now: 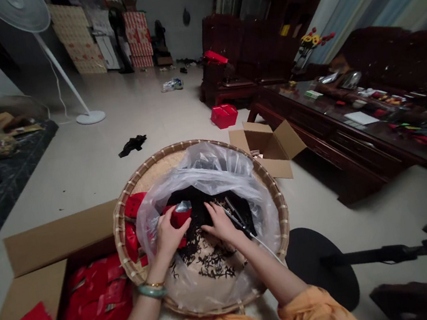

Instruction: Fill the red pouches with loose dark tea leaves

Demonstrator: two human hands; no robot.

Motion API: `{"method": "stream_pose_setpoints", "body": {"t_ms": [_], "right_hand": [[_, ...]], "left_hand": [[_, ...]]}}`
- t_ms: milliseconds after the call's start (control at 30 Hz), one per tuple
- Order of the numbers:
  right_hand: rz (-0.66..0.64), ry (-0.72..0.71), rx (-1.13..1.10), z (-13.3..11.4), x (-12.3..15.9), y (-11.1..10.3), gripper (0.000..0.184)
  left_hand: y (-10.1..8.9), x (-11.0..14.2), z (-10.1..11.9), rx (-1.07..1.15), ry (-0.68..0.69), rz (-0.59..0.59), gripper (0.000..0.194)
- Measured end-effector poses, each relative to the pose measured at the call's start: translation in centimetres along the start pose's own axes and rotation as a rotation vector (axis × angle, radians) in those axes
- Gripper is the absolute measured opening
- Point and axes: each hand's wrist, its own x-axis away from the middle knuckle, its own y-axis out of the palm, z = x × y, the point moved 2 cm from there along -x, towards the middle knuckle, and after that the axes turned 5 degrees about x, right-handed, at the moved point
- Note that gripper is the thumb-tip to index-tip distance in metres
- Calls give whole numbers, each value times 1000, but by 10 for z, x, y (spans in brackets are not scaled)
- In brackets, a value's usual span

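Note:
My left hand [169, 237] is closed around a small red packet [181, 217] with a silvery open top. Fingers bent and apart, my right hand [220, 220] rests at the dark loose leaves [195, 198], which look like dried tea. Whether it pinches any leaf is too small to see. A clear plastic bag [222, 284] lines the round woven bamboo tray [282, 208] and holds the leaves. Beside my right hand, a slim metal tool [235, 212] and a white cable lie in the bag. More red packets [132, 239] sit at the tray's left side.
A cardboard box [62, 234] full of red packets stands at the left. Beyond the tray's right side is an open carton [271, 142]. A black round stand base [321, 267] is at the right. Farther off are a dark wooden table [326, 146] and a white fan [89, 117].

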Motion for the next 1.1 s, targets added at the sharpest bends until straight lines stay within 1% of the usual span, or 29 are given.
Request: {"method": "stream_pose_setpoints", "body": {"t_ms": [33, 67, 100, 133, 167, 267, 333, 400, 433, 467, 567, 600, 633, 667, 700, 767, 867, 933, 1000, 1067, 1100], "right_hand": [[-12, 12, 82, -8, -3, 2, 90], [-25, 26, 148, -15, -7, 4, 96], [-44, 28, 196, -22, -13, 7, 97], [-62, 22, 224, -27, -18, 10, 93], [-78, 8, 229, -30, -23, 12, 85], [-103, -17, 129, -30, -33, 14, 55], [-92, 32, 28, -23, -34, 10, 40], [-69, 83, -20, -17, -32, 4, 34], [-58, 90, -8, -15, -30, 2, 37], [-54, 84, 27, -15, -28, 1, 46], [-105, 58, 192, -20, -20, 7, 89], [-130, 55, 242, -23, -18, 12, 100], [-144, 52, 279, -27, -17, 17, 106], [-141, 45, 303, -30, -16, 22, 106], [-122, 32, 316, -33, -15, 27, 103], [-61, -11, 304, -37, -15, 32, 89], [-31, -77, 200, -33, -17, 34, 64], [-34, -55, 42, -25, -20, 31, 52], [8, 59, -255, -15, -23, 27, 43], [80, 200, -556, -6, -24, 23, 34], [112, 256, -660, -3, -24, 21, 30]], "left_hand": [[1, 0, 0, 0, 0, 0, 55], [2, 0, 0, 0, 0, -2, 55], [2, -1, 1, 0, 1, -2, 55], [1, -1, 1, -1, 3, -4, 55], [0, -1, 1, -1, 6, -6, 54], [-4, -1, 1, -6, 8, -14, 53], [-6, -1, 1, -3, -2, -16, 53], [-6, 0, 0, 1, -12, -17, 53], [-6, 0, 0, 2, -13, -20, 53], [-5, 0, 0, 0, -14, -22, 53], [-3, 0, 2, -8, -7, -20, 53], [-3, -1, 2, -10, -2, -18, 53], [-3, -1, 2, -10, 4, -15, 53], [-3, -1, 2, -7, 11, -13, 52], [-3, -1, 1, -4, 17, -13, 52], [-3, -1, 0, 0, 23, -17, 51], [-2, -1, -2, -1, 13, -15, 52], [-2, -1, -2, -6, 16, -10, 53], [-1, -1, -1, -17, 24, -9, 54], [-1, -1, -1, -25, 21, -10, 55], [-1, -1, 0, -27, 18, -11, 55]]}}
